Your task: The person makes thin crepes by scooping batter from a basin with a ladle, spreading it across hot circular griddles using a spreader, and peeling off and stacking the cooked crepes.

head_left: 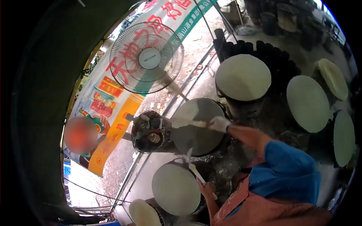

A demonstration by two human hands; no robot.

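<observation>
My right hand (218, 124), in a pale glove and slightly blurred, is closed round a pale flat tool (192, 122) held over a round dark griddle (198, 139). Lighter material covers the griddle's upper left part. Lower down, my left hand (205, 188) grips the pale handle of a scraper (196, 172), whose blade end lies near the griddle's lower edge. Below and left of that hand is another griddle, covered by a pale round sheet (176, 190). A further pale sheet (243, 77) covers the griddle above my right hand.
A fan (149, 58) stands at the upper left before a printed banner (113, 101). A cluttered round container (151, 132) sits left of the middle griddle. More pale round sheets (308, 103) are at the right, and dark cylinders (264, 51) are stacked behind.
</observation>
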